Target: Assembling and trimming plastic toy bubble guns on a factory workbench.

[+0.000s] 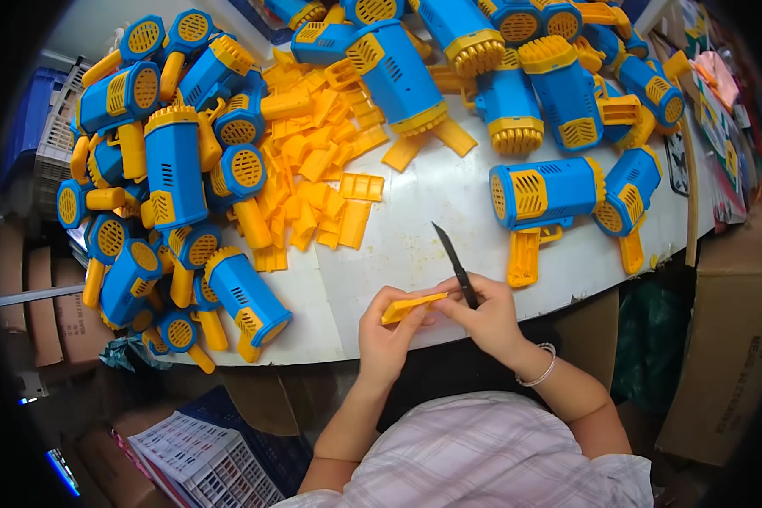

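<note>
Pinched between thumb and fingers, a small yellow plastic piece (404,308) is clamped in the left hand (384,334), while the right hand (493,320) closes round a slim black tool (455,264), apparently a craft knife, and also brings its thumb and fingertips up to the right end of the piece. Whether those right fingertips press on the plastic or only brush it, I cannot tell. The piece is held up between the two hands, in front of the torso and at the near edge of the white table (406,250), to the right of and nearer than the loose heap of yellow pieces (313,165). The work looks like checking or trimming an edge. To do it well, the left pinch should be firm but well back from the edge being worked, with the thumb out of the blade's path; the tool would best meet the plastic at a shallow angle, in light strokes, so that it shaves rather than digs in. While the fingertips feel the edge, the tip is better turned away from both hands, as it now is. The piece's long axis runs nearly left to right, its right end a little farther off than its left, and we see it almost edge-on. The tool's axis crosses that line steeply, its tip pointing far and slightly left.
</note>
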The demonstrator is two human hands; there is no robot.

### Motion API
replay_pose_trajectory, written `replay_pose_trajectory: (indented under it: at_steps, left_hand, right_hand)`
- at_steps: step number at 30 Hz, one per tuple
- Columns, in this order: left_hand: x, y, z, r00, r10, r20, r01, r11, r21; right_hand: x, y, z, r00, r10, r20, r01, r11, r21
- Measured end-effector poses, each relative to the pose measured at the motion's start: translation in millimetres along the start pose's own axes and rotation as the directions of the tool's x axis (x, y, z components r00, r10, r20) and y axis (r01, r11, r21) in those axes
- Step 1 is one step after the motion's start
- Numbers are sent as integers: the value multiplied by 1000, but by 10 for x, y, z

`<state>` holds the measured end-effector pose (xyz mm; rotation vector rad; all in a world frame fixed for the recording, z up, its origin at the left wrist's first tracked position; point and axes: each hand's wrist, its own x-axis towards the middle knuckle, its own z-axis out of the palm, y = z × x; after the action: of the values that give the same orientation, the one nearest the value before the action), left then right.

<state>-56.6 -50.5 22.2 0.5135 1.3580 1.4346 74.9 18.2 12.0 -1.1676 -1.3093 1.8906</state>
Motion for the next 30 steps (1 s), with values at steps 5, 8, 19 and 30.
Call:
replay_pose_trajectory:
  at_steps: [5, 8, 19, 30]
  left_hand:
    - [53, 346, -127, 953, -164, 255, -67, 707, 704]
    - [20, 250, -62, 960, -88, 264, -117, 732, 671]
    - [-6, -25, 85, 965, 258, 46, -218, 692, 688]
    - [-72, -31, -91, 987, 161, 17, -127, 703, 700]
  right_hand:
    - [93, -154, -212, 943, -246, 223, 325, 817, -477]
    - [51, -204, -138, 883, -362, 299, 456, 812, -363]
    - [-129, -176, 37, 921, -265, 287, 388, 542, -745]
    - [-102, -182, -17, 927, -226, 298, 374, 577, -726]
